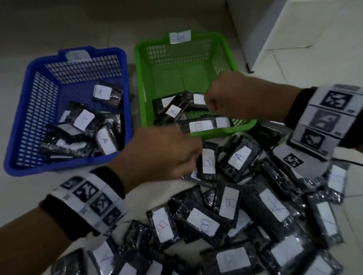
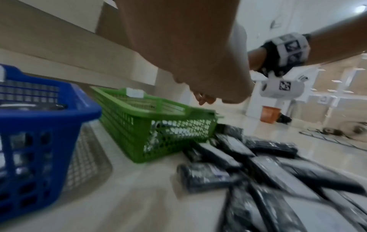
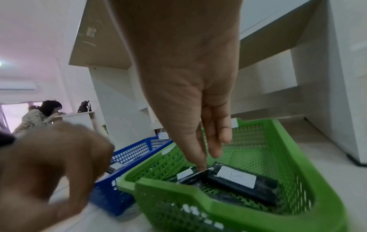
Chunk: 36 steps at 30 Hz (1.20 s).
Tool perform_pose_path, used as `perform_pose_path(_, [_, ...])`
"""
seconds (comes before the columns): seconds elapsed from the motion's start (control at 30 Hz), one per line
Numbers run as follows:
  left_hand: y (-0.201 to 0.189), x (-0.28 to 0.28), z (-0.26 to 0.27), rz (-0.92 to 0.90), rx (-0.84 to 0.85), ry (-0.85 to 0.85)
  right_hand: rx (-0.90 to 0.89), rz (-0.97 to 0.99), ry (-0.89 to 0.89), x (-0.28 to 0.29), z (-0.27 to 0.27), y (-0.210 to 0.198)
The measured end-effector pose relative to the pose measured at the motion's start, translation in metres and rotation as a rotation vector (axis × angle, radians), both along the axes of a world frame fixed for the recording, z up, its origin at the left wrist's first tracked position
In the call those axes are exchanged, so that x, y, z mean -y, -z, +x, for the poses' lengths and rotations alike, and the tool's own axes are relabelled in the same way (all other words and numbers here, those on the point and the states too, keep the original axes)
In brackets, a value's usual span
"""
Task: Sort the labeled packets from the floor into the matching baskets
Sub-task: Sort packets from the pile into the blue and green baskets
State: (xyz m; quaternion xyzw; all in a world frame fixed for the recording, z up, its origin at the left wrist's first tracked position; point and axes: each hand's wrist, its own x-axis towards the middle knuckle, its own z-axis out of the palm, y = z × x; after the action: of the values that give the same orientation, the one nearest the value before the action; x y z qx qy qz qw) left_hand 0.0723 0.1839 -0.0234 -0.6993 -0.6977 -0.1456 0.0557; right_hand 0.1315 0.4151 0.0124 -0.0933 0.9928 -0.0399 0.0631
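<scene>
The blue basket (image 1: 62, 165) on the left holds several black packets labelled A (image 1: 105, 141). The green basket (image 1: 140, 87) to its right holds packets labelled B (image 1: 200, 127). A heap of packets (image 1: 230, 202) marked A or B covers the floor in front. My right hand (image 1: 208, 106) is over the green basket (image 3: 218, 202). In the right wrist view its fingers (image 3: 216, 147) point straight down, and one tip touches the edge of a B packet (image 3: 236, 179). My left hand (image 1: 195, 157) hovers beside a B packet (image 1: 208, 163). Its loosely curled fingers (image 2: 206, 98) hold nothing.
A white cabinet (image 1: 286, 26) stands behind the green basket at the right. A grey mesh mat (image 1: 133, 97) lies between the two baskets. A dark cable (image 1: 358, 163) runs off to the right. Far off are an orange bin (image 2: 269, 116) and a person (image 3: 39, 116).
</scene>
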Motion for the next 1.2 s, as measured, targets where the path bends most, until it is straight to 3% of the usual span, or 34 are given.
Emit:
perform_pose_path(0.1, [0.031, 0.012, 0.018, -0.175, -0.022, 0.051, 0.1, 0.005, -0.065, 0.008, 0.022, 0.005])
perform_pose_path(0.17, [0.048, 0.016, 0.023, -0.252, 0.026, -0.039, 0.097, 0.03, -0.109, 0.015, 0.027, 0.008])
perform_pose_path(0.3, [0.072, 0.024, 0.028, -0.355, 0.099, -0.221, 0.076, -0.107, -0.238, 0.042, 0.029, 0.01])
perform_pose_path(0.4, [0.082, 0.025, 0.027, -0.454, 0.223, -0.25, 0.209, 0.094, -0.299, 0.062, 0.036, 0.037])
perform_pose_path(0.47, [0.087, 0.03, 0.027, -0.427, 0.27, -0.275, 0.341, 0.26, -0.289, 0.071, 0.042, 0.059])
perform_pose_path(0.57, [0.092, 0.042, 0.031, -0.394, 0.508, -0.388, 0.338, 0.37, -0.352, 0.073, 0.044, 0.076])
perform_pose_path(0.7, [0.088, 0.05, 0.035, -0.365, 0.806, -0.514, 0.291, 0.349, -0.39, 0.069, 0.046, 0.07])
perform_pose_path(0.8, [0.078, 0.054, 0.028, -0.39, 0.989, -0.556, 0.427, 0.16, -0.293, 0.071, 0.044, 0.043])
perform_pose_path(0.9, [0.05, 0.051, 0.009, -0.597, 1.137, -0.494, 0.551, -0.076, -0.16, 0.06, 0.027, 0.002])
perform_pose_path(1.03, [-0.023, 0.045, -0.025, -0.853, 1.03, -0.368, 0.437, -0.192, 0.027, 0.016, -0.01, -0.054])
perform_pose_path(1.1, [-0.057, 0.04, -0.039, -0.774, 0.999, -0.417, 0.314, -0.153, 0.153, -0.008, -0.022, -0.062])
perform_pose_path(1.2, [-0.086, 0.021, -0.054, -0.51, 0.946, -0.569, 0.228, -0.011, 0.236, -0.029, -0.032, -0.047])
